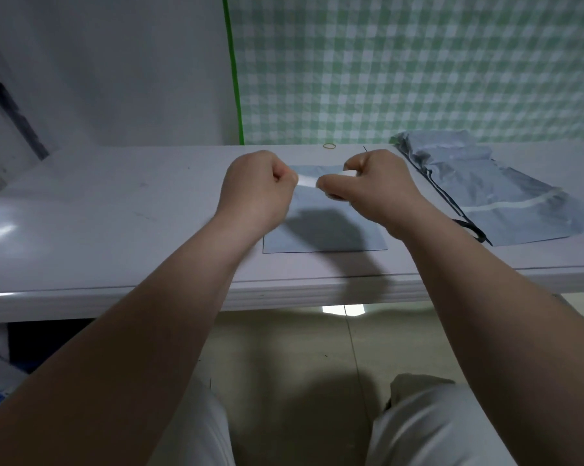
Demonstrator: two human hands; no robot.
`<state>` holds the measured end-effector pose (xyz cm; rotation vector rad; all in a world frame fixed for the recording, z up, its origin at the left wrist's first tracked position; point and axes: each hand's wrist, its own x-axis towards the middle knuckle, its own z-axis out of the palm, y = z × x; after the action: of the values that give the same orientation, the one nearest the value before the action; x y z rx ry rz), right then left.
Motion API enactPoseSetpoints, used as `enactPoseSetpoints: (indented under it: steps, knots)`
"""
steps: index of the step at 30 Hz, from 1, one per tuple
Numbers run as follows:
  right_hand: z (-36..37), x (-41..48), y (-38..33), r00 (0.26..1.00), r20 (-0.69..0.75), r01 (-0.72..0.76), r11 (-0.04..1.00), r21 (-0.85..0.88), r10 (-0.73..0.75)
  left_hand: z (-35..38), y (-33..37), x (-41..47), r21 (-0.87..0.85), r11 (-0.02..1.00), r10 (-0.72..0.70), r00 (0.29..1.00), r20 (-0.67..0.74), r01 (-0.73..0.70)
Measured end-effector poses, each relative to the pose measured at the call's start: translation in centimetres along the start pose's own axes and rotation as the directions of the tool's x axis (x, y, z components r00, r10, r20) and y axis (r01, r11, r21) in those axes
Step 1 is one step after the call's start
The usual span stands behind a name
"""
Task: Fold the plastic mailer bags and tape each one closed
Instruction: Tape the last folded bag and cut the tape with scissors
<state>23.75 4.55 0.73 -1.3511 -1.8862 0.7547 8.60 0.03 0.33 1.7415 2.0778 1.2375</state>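
A folded grey plastic mailer bag [330, 235] lies flat on the white table [115, 213], under my hands. Above it, my left hand [257, 193] is curled into a fist and pinches the free end of a clear strip of tape [306, 180]. My right hand [374, 186] grips the tape roll [349, 172], which is mostly hidden by the fingers. The short strip is stretched between the two hands. A pile of unfolded grey mailer bags [492, 186] lies at the right of the table.
A yellow rubber band [329, 146] lies near the table's back edge. A green checked cloth [418, 68] hangs behind the table. The table's front edge [283, 290] runs across the view, with my knees and the tiled floor below it.
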Motion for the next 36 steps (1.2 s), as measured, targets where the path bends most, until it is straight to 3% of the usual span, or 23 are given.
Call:
enactPoseSetpoints:
  steps: [8,13,23,28,36]
  knots:
    - [1.2,1.7,-0.8,0.993,0.08,-0.094,0.981,0.171,0.082,-1.6,-1.5,2.2,-0.089,0.98,-0.151,0.96,0.237,0.176]
    - [3.2,3.0,-0.8,0.992,0.026,-0.123,0.957,0.264,0.12,-1.2,-2.9,3.1,-0.187,0.94,-0.233,0.938,0.258,0.285]
    - [5.7,5.2,-0.3,0.997,0.07,-0.034,0.997,-0.064,0.039,0.7,-5.9,4.5,-0.115,0.932,-0.304,0.913,0.273,0.345]
    - [6.5,5.6,-0.2,0.993,0.11,-0.01,0.965,-0.261,0.04,1.4,-7.1,5.1,0.008,0.973,-0.224,0.936,0.274,0.23]
    - [6.9,5.8,-0.2,0.985,0.161,0.002,0.931,-0.365,0.061,1.6,-8.2,5.0,0.075,0.994,-0.101,0.947,0.304,0.082]
